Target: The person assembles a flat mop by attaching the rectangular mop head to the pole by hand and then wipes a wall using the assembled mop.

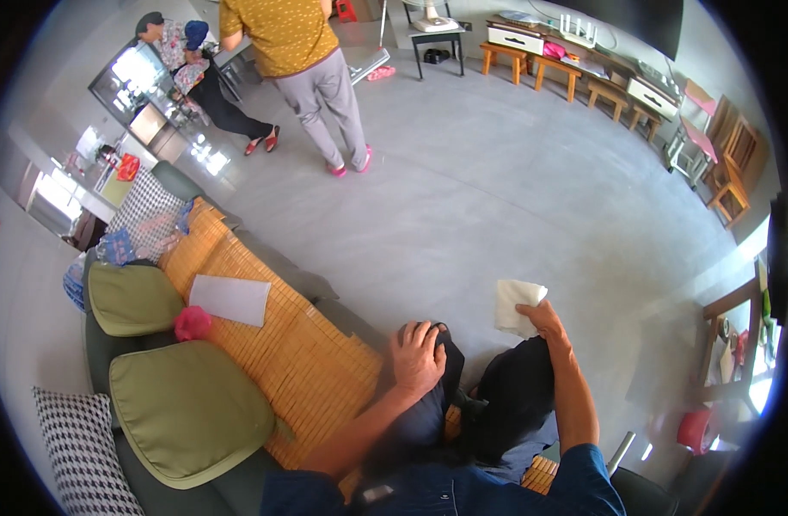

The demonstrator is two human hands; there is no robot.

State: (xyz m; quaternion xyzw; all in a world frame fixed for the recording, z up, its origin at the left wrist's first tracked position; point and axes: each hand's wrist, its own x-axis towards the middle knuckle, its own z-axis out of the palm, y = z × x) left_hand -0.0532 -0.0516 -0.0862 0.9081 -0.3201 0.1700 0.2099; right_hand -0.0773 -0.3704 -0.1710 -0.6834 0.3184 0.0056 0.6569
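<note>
My right hand (542, 318) is closed on one edge of a folded white cloth (512, 303), held out above the floor just past my right knee. Whether it is fabric or paper tissue I cannot tell. My left hand (418, 359) lies over my left knee, fingers apart and draped on the dark trouser leg, with nothing in it. Both legs are in dark cloth, and I sit on a sofa spread with a bamboo mat (325, 370). To the left on that mat lie a pale grey-white flat sheet (230, 299) and a bright pink bundle (193, 323).
Green cushions (192, 413) and a houndstooth pillow (84, 447) line the sofa's left side. Ahead, a person in a yellow top (282, 39) stands near another person (205, 82). Wooden stools (555, 73) line the far wall; a folding chair (693, 138) stands right.
</note>
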